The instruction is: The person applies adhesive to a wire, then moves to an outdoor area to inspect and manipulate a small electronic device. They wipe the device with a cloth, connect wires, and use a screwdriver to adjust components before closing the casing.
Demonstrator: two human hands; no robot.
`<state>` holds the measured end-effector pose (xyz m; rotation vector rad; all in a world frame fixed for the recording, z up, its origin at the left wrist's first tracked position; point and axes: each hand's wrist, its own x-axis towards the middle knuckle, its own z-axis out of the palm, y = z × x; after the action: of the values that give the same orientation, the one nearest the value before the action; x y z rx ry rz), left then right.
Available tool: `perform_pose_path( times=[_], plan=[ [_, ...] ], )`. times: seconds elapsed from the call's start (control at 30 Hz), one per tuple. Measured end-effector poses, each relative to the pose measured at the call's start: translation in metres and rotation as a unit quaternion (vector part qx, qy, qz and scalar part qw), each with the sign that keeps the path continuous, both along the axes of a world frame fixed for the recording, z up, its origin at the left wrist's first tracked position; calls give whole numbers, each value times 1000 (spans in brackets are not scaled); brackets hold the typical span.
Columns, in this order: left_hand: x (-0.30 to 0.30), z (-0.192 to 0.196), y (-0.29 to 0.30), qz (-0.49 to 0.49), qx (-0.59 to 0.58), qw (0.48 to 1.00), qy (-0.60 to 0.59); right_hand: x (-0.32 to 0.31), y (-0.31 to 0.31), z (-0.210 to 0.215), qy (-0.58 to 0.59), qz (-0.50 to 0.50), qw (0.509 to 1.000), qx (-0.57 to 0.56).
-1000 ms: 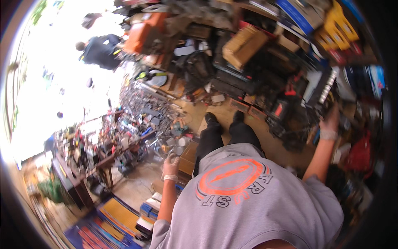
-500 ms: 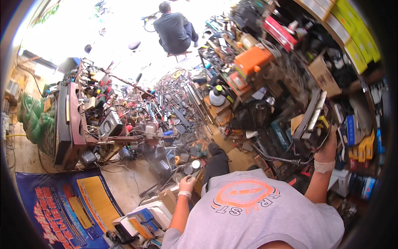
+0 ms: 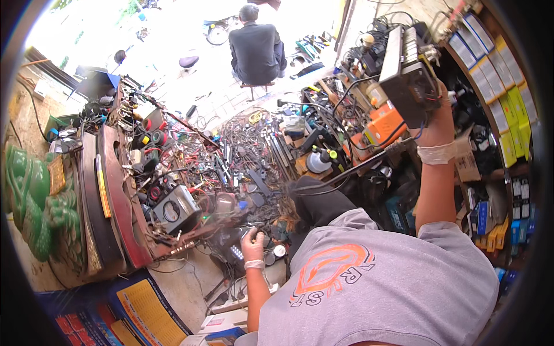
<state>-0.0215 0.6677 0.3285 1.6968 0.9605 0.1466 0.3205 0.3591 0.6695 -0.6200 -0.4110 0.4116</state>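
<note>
My right hand (image 3: 435,112) is raised at the upper right and grips a black electronic unit (image 3: 404,66) with cables trailing from it; a white band wraps that wrist. My left hand (image 3: 252,245) reaches down to the tangle of tools and wires at the edge of a low wooden bench (image 3: 124,213), fingers curled over dark clutter. Whether it holds anything is unclear. A small round silver part (image 3: 280,251) lies just right of it. My grey shirt with an orange print fills the lower right.
Another person (image 3: 257,49) sits on a stool with their back turned at the top. A grey dial meter (image 3: 173,210) sits on the bench. There is a green statue (image 3: 29,207) at left, an orange box (image 3: 385,126), a white bottle (image 3: 318,161), and shelves of yellow and blue boxes (image 3: 508,115) at right.
The view has swung round. My right hand has lifted the black unit up and away from the shelf clutter. My left hand stays low by the bench.
</note>
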Motion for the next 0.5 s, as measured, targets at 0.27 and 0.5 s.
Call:
perform_pose_path(
  times=[0.27,0.5],
  plan=[
    [-20,-62,33,72,-56,963,254,137,151,-88,191,50,980,-10],
    [44,-44,65,47,-98,919,380,281,283,-139,339,53,928,-145]
  ],
)
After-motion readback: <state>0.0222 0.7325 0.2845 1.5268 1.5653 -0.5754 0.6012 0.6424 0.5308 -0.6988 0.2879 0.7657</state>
